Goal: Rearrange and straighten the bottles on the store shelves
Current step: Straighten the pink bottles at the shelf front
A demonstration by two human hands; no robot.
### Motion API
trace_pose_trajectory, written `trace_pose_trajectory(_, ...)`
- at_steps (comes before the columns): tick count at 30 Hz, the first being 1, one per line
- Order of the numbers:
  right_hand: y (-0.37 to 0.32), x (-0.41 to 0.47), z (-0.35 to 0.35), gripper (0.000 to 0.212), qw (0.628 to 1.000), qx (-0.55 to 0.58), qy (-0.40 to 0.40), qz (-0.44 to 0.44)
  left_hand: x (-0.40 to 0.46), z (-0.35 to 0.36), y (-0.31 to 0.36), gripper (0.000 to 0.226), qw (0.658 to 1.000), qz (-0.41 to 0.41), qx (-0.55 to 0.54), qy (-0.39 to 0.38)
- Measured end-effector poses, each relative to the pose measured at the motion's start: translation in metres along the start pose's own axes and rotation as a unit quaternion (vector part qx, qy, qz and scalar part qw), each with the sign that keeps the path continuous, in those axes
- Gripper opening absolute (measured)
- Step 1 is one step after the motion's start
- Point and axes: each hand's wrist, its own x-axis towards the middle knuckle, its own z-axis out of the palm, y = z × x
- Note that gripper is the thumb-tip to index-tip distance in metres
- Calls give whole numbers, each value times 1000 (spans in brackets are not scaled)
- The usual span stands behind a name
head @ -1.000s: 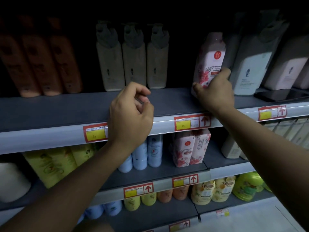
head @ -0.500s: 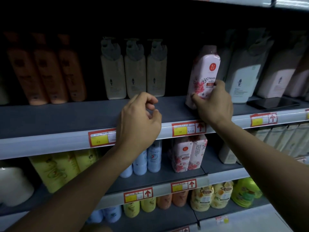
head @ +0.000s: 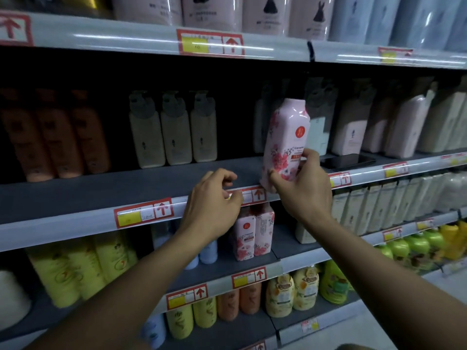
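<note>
At the far left of the middle shelf [head: 75, 195], three orange bottles [head: 55, 137] stand side by side against the dark back. Next come three beige pump bottles [head: 174, 132], upright in a row and set well back, with bare shelf in front of them. My left hand [head: 214, 198] hovers at the shelf's front edge, fingers loosely curled and holding nothing, partly covering a red and yellow price tag [head: 249, 195] on the rail. Just right of it, my right hand [head: 302, 188] grips the lower part of the pink floral bottle [head: 285, 140], thumb on the left side and fingers wrapped over the label. The bottle tilts a little and sits at the very front of the shelf, its base hidden by my hand, so I cannot tell whether it rests on the shelf. Behind it stand grey and white pump bottles [head: 319, 122], crowding the space at its back. To their right a dark flat phone [head: 347, 160] lies on the shelf, and pale pink and cream bottles [head: 406, 127] fill the rest of the row. One shelf down, under my hands, two matching pink floral bottles [head: 252, 233] stand together, yellow bottles [head: 80, 266] to their left.
</note>
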Motion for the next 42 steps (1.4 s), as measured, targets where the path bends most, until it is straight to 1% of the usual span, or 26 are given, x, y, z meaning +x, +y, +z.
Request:
trace_pose_trajectory(5, 27, -20, -21, 69, 999, -3, -2, 32, -21, 13, 7, 26, 999, -19, 24, -25)
trace_pose_trajectory(11, 64, -49, -34, 70, 999, 0, -27, 46, -41, 31, 0, 27, 998, -25, 19, -58)
trace_pose_trajectory(16, 99, -72, -31, 65, 998, -11, -63, 25, -54, 47, -8, 26, 997, -25, 25, -75)
trace_pose_trajectory(22, 132, -87, -22, 65, 994, -27, -94, 44, -64, 70, -18, 28, 994, -33, 24, -105)
trace_pose_trajectory(28, 169, -92, -8, 62, 989, -38, -135, 46, -63, 107, -25, 37, 992, -33, -2, -124)
trace_pose_trajectory(33, 192, -95, 7, 58, 986, -18, -156, 48, -57, 150, -21, 55, 988, -33, -37, -144)
trace_pose_trajectory(35, 200, -94, 15, 58, 986, -10, -157, 58, -55, 168, -19, 53, 986, -40, -57, -154)
trace_pose_trajectory(37, 208, -92, 25, 58, 985, -6, -160, 67, -54, 184, -21, 47, 984, -47, -79, -150)
trace_pose_trajectory(42, 225, -82, 45, 55, 986, -10, -153, 62, -50, 211, -34, 47, 987, -61, -95, -113)
